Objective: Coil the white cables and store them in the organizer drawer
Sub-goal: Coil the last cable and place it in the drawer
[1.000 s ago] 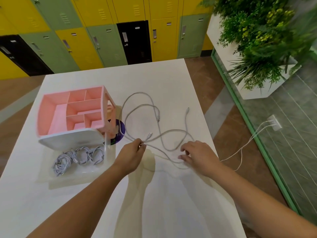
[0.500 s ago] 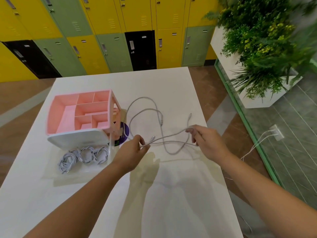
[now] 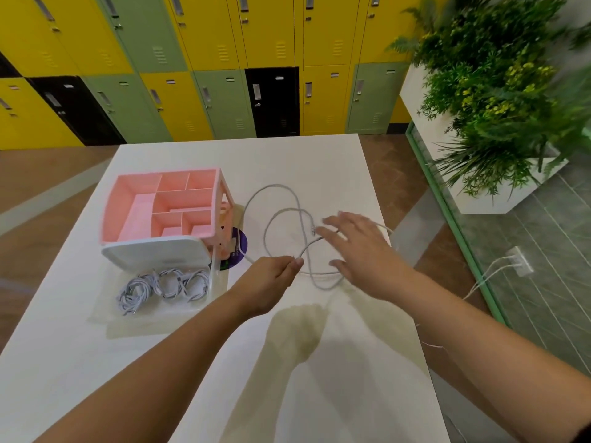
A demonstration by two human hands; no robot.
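Observation:
A loose white cable point(image 3: 275, 199) lies in wide loops on the white table point(image 3: 319, 362), right of the pink organizer point(image 3: 166, 206). My left hand point(image 3: 268, 279) pinches one strand of it near the table's middle. My right hand point(image 3: 361, 247) hovers over the cable's right part with fingers spread and straight, holding nothing. The organizer's clear drawer point(image 3: 212, 273) is pulled out toward me and holds several coiled white cables point(image 3: 163, 284).
A purple round sticker point(image 3: 238, 247) shows beside the organizer. The table's right edge is just past my right hand. Lockers point(image 3: 224, 75) line the back wall, a planter point(image 3: 499, 100) stands at the right, and other white cords point(image 3: 486, 276) run to a floor socket.
My right hand let go of the cable and opened, shifting slightly right and toward me. My left hand keeps its pinch. The camera tilted up a little.

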